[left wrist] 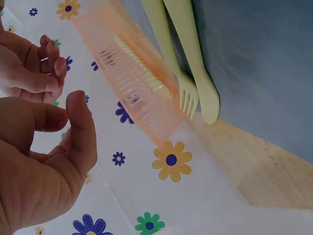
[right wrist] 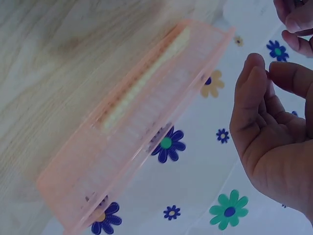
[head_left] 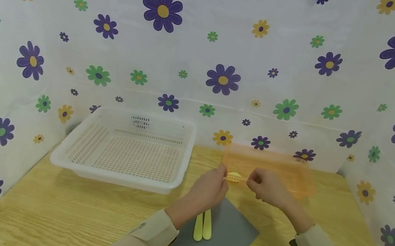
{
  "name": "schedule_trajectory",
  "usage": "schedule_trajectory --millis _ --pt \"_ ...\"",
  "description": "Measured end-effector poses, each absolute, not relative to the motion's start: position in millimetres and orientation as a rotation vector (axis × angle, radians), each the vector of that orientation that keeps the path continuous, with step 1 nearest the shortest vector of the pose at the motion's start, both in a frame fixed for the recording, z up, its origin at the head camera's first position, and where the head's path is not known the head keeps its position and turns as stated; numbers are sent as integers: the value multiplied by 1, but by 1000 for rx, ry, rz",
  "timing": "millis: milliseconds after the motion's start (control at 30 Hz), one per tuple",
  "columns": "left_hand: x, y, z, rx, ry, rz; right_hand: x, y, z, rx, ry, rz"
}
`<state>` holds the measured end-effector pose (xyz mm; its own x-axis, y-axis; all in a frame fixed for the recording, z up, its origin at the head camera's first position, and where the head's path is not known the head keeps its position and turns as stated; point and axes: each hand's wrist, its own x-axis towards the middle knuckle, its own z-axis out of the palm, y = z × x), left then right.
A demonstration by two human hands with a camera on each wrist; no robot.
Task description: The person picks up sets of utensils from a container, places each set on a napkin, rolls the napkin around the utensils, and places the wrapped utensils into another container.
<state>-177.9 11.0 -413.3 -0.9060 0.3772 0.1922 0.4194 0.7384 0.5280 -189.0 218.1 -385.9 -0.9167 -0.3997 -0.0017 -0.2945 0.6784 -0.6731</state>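
Observation:
My left hand (head_left: 207,189) and right hand (head_left: 269,188) are raised side by side over the front of a translucent orange basket (head_left: 280,167). Thumb and fingertips are brought close together on each hand; whether something thin is pinched there I cannot tell. Seen from the left wrist, my left hand (left wrist: 54,161) has curled fingers, apart from the basket. Thumb and index finger of my right hand (right wrist: 274,117) meet in the right wrist view. A pale yellow item (right wrist: 146,78), its kind unclear, lies inside the basket. Behind my left wrist lie a yellow-green fork (left wrist: 171,54) and a matching round-ended utensil (left wrist: 198,63).
Under the utensils is a dark grey mat (head_left: 229,237), set at an angle on the wooden table (head_left: 106,221). A large white perforated basket (head_left: 175,184) stands to the left. Flower-patterned sheeting (head_left: 194,48) walls in the table at the back and sides.

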Motion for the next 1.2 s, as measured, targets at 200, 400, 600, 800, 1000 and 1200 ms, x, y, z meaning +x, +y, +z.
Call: schedule_trajectory --millis 200,400,600,800,1000,1200 --pt "-194 19 -413 -455 -2943 -824 -209 226 -387 -495 2813 -1035" --pt "-203 24 -413 -352 -3021 -741 -226 226 -390 -485 2938 -863" --pt "-212 29 -414 -246 -3105 -801 -242 225 -395 -469 2979 -684" --pt "-220 32 -417 -208 -3174 -864 -249 232 -402 -425 2951 -559" --pt "-224 29 -424 -267 -3159 -906 -258 229 -409 -337 2893 -510" --pt "-224 28 -426 -364 -3111 -930 -263 225 -413 -278 2842 -496"
